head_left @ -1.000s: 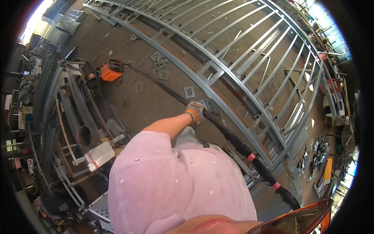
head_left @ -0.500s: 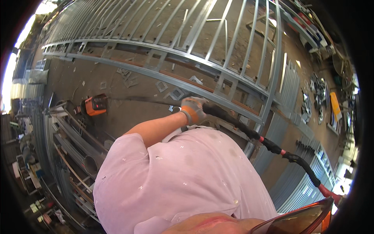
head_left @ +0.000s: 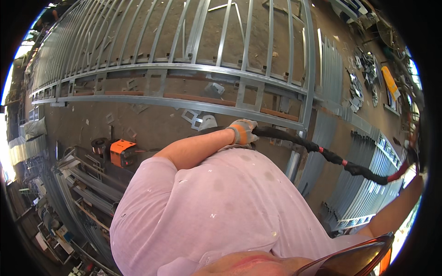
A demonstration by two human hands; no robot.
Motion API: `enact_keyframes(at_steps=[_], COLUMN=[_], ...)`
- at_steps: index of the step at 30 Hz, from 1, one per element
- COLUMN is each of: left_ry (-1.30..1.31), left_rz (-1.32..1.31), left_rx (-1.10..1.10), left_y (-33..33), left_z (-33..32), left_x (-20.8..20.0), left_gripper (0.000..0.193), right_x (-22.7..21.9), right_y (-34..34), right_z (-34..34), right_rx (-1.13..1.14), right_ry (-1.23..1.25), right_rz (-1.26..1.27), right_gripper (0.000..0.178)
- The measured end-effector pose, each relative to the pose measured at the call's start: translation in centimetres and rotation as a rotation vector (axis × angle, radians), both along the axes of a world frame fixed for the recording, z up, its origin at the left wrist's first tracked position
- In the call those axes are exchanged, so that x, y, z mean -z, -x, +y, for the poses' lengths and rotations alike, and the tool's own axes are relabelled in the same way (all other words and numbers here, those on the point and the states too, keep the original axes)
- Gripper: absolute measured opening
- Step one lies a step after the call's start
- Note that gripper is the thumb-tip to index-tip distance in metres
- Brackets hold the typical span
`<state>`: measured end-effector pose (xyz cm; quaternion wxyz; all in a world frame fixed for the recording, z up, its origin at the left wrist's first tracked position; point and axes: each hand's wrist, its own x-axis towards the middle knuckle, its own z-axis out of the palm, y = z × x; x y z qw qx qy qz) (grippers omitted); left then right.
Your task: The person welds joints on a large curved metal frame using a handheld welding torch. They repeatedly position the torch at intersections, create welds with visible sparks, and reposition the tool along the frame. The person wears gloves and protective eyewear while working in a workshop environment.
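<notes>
Hands: gloved left hand (head_left: 244, 132) closed around a black-wrapped welding cable (head_left: 329, 155); right hand lost at the dark rim beyond the bare right forearm (head_left: 399, 202), grip cannot be told. Galvanised grille frame (head_left: 309, 69) lies just ahead and a stack of steel tubes (head_left: 363, 170) to the right, so the cable, strung across the wearer's front, could snag on a frame corner or tube end if pulled. Drawn taut, it might drag or tip the orange-and-black wire feeder (head_left: 122, 152) at left, apparently its far end, fouling the spool (head_left: 98, 146) alongside.
</notes>
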<state>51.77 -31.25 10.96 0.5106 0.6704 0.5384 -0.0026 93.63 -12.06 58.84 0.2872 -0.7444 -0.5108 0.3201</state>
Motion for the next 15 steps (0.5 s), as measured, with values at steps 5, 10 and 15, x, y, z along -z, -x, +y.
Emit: enact_keyframes(at_steps=[5, 10, 15], left_ry=[0.225, 0.354, 0.1], left_rz=[-0.015, -0.286, -0.331], left_rx=[0.121, 0.212, -0.134], left_y=[3.2, 11.4, 25.9], left_z=[1.7, 4.5, 10.1], left_x=[4.1, 3.1, -1.0], left_gripper=[0.059, 0.063, 0.034], right_x=[7.6, 15.2, 23.1], right_y=[7.7, 20.3, 32.5], right_z=[8.1, 12.3, 15.1], right_rx=[-0.616, -0.74, -0.787], right_ry=[0.23, 0.302, 0.529], right_rz=[-0.281, -0.283, -0.309], right_gripper=[0.031, 0.034, 0.046])
